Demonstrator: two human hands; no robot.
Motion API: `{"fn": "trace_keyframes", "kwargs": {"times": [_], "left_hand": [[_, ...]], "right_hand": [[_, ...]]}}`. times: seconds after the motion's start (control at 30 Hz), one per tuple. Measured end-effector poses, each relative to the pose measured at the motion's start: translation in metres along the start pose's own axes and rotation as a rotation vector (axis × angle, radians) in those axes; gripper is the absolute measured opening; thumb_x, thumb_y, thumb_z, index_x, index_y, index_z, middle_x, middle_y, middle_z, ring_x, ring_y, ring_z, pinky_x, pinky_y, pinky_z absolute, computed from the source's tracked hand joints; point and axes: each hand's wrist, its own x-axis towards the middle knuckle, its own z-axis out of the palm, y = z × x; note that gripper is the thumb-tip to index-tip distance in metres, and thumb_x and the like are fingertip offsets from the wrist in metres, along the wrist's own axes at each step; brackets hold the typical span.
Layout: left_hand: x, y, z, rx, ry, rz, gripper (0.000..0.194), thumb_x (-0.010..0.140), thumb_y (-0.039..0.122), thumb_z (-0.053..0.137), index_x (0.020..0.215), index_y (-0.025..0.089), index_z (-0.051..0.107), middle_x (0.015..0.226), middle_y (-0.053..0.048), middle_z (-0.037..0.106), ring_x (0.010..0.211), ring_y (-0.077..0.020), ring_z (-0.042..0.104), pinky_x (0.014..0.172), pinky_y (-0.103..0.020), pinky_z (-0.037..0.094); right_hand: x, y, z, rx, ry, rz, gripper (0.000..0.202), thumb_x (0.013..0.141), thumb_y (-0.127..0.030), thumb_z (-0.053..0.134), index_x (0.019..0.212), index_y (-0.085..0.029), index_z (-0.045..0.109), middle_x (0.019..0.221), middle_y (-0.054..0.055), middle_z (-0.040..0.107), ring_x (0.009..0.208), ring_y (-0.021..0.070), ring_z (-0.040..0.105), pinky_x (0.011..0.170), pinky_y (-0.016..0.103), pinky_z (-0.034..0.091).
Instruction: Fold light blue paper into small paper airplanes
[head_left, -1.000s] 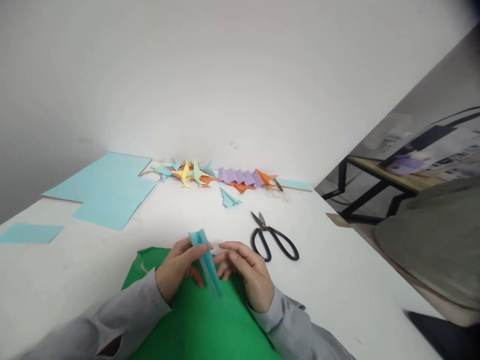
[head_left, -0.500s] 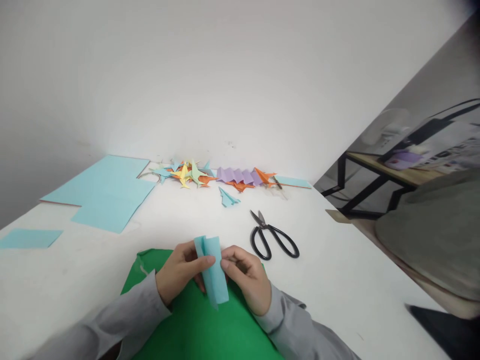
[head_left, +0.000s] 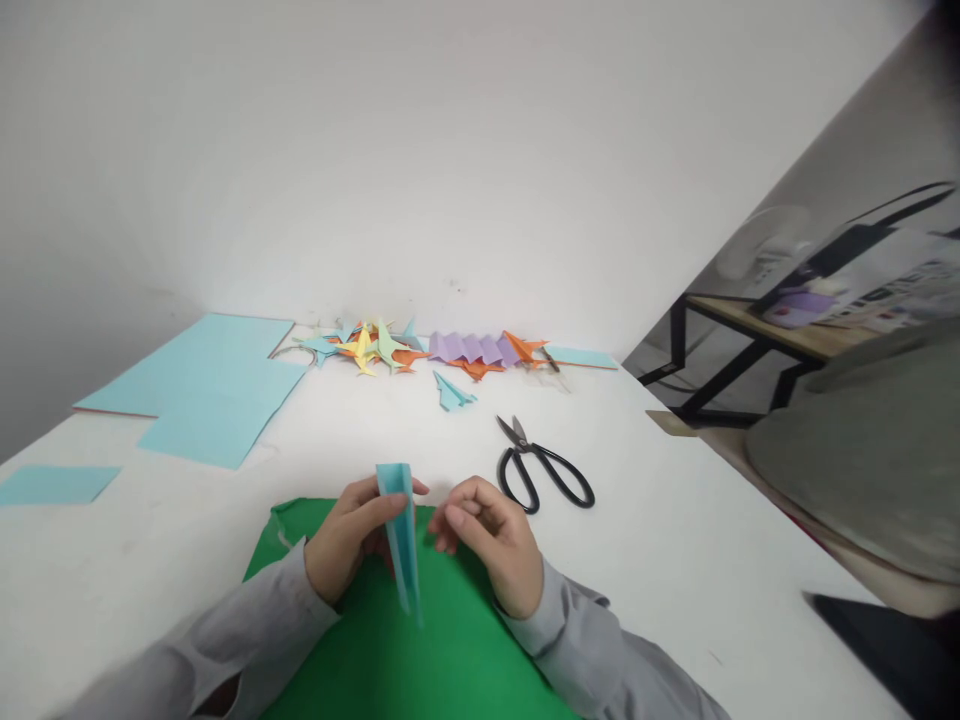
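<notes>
A folded strip of light blue paper (head_left: 403, 545) hangs upright from my left hand (head_left: 352, 535), pinched between thumb and fingers near its upper part. Its long sides are folded toward each other, with a groove between them. To its right is my right hand (head_left: 491, 540), apart from the paper, its fingers curled loosely and nothing seen between them. Both hands are over a green cloth (head_left: 450, 650) at the near edge of the table. Black-handled scissors (head_left: 540, 460) lie beyond my right hand, blades partly spread.
Large blue sheets (head_left: 217, 390) and a small blue piece (head_left: 58, 484) lie at left. Folded paper shapes (head_left: 375, 348), a pleated purple strip (head_left: 472, 348) and a small blue folded piece (head_left: 452, 391) lie toward the wall. A bench (head_left: 757, 325) stands at right.
My right hand has let go of the blue paper and now sits apart from it. The paper has turned and looks narrower, and my left hand has shifted slightly left with it.
</notes>
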Motion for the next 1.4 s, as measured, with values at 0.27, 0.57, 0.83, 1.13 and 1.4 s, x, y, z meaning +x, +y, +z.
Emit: {"fn": "trace_keyframes", "kwargs": {"times": [0.27,0.57,0.83,1.13,1.4], "left_hand": [[0.003,-0.001,0.003,0.153,0.031,0.017,0.031,0.063,0.038,0.067,0.08,0.014,0.057,0.059,0.0,0.058,0.048,-0.0128,0.054,0.042,-0.024,0.044],[0.005,-0.003,0.001,0.295,0.033,0.038,0.027,0.067,0.039,0.062,0.062,0.013,0.058,0.044,0.001,0.053,0.038,-0.0115,0.05,0.04,-0.025,0.044],[0.007,-0.004,-0.005,0.202,0.11,0.04,0.049,0.077,0.052,0.043,0.05,0.013,0.055,0.039,-0.002,0.052,0.036,-0.0131,0.049,0.038,-0.024,0.04],[0.01,0.002,-0.004,0.136,0.133,0.04,0.034,0.072,0.045,0.054,0.056,0.015,0.053,0.043,0.003,0.047,0.034,-0.0104,0.045,0.035,-0.024,0.042],[0.009,0.002,-0.008,0.228,0.14,0.14,0.02,0.073,0.032,0.056,0.084,0.015,0.057,0.052,0.003,0.054,0.036,-0.0099,0.048,0.034,-0.023,0.042]], "right_hand": [[-0.007,-0.002,0.002,-0.163,-0.148,-0.119,0.028,0.072,-0.04,0.059,0.086,-0.017,0.051,0.064,-0.001,0.054,0.055,0.0113,0.048,0.052,0.024,0.039],[-0.003,0.001,0.007,-0.289,-0.109,0.065,0.026,0.079,-0.041,0.05,0.066,-0.017,0.05,0.052,-0.004,0.052,0.041,0.0081,0.045,0.039,0.02,0.035],[-0.002,-0.001,0.007,-0.088,-0.179,0.268,0.035,0.076,-0.05,0.049,0.068,-0.016,0.05,0.046,-0.004,0.057,0.026,0.0055,0.042,0.027,0.015,0.028],[0.005,0.009,0.002,0.015,0.002,0.204,0.038,0.074,-0.051,0.053,0.061,-0.015,0.052,0.036,-0.003,0.051,0.031,0.009,0.047,0.032,0.018,0.031],[0.014,0.016,-0.01,-0.038,0.268,0.148,0.039,0.068,-0.053,0.059,0.062,-0.015,0.058,0.03,-0.006,0.041,0.027,0.0064,0.036,0.028,0.018,0.024]]}}
